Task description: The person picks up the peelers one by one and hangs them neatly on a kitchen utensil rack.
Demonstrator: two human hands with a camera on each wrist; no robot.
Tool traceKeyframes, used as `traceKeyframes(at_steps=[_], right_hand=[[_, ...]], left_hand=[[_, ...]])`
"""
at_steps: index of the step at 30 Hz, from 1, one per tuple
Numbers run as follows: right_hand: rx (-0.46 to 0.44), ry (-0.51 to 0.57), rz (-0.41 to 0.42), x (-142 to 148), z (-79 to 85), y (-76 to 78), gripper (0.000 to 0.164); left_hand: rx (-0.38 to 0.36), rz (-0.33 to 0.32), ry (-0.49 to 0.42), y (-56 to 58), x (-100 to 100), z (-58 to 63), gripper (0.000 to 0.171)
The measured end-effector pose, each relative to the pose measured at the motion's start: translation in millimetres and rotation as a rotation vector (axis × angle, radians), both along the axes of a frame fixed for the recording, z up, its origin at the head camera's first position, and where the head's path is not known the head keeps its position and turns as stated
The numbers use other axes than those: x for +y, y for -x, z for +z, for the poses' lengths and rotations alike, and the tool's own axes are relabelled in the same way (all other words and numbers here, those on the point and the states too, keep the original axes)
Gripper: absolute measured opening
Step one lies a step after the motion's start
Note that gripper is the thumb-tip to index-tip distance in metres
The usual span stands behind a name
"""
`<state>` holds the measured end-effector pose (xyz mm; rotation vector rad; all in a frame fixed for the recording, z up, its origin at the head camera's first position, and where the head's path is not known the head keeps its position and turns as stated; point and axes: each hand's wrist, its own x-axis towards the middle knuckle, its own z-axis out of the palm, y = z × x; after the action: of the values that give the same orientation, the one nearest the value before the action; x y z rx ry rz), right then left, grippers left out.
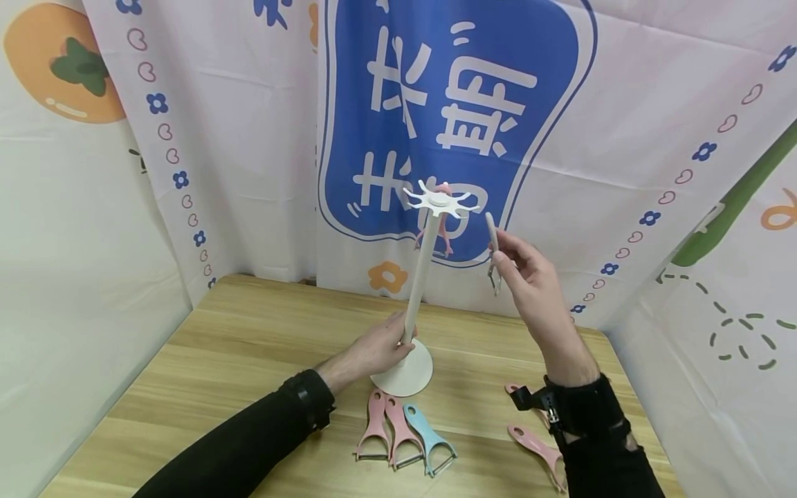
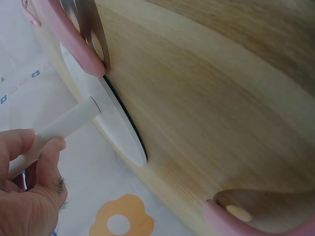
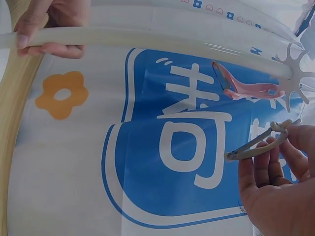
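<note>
Lying nearest: two pink peelers (image 1: pixel 531 440), partly covered by your right sleeve (image 1: pixel 613 463); two more pink peelers (image 1: pixel 376 415) and a blue peeler (image 1: pixel 420 425) before the round base (image 1: pixel 405 380).
Right hand (image 1: pixel 532 280): your thumb and fingers pinch a pale peeler (image 1: pixel 491 228), closed right up to it, beside the hooks (image 1: pixel 439 200) but apart.
Pale peeler: off-white, handle end up, metal blade end down; you can't make out its hole.
Hanging step: probably in hand; next likely calls for lining that handle up with a free hook.
Left hand (image 1: pixel 380 347): your fingers wrap the white pole (image 1: pixel 420 277) low down.
Far hook: a pink peeler (image 3: pixel 253 91) seems hung there.
</note>
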<state>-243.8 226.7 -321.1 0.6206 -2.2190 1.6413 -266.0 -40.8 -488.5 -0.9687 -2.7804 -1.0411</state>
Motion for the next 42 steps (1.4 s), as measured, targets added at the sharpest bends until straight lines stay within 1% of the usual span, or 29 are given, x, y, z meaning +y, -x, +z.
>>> traceKeyframes(at_steps=[7,13,24,31,36,42], right_hand=[[-0.02,0.027,0.009,-6,7.5,1.8,0.051],[-0.055,0.044,0.006,-12,12.5,5.3,0.052],[-0.068,0.07,0.02,-22,24.2,14.3,0.053],[-0.074,0.049,0.022,-25,25.8,21.8,0.051],[-0.099,0.047,0.024,-27,27.9,26.1,0.051],[-0.119,0.06,0.05,-30,30.8,30.0,0.049]], left_hand=[[0.016,-0.006,-0.004,0.5,-1,-1.1,0.025],[0.012,-0.004,0.0,0.3,-1,-1.5,0.025],[0.009,-0.012,-0.009,-0.3,-1,-0.4,0.026],[-0.001,-0.009,-0.008,0.3,-1,-0.8,0.027],[0.002,-0.005,-0.004,1.3,-2,-1.4,0.027],[-0.001,0.0,-0.002,1.3,-2,-1.8,0.026]])
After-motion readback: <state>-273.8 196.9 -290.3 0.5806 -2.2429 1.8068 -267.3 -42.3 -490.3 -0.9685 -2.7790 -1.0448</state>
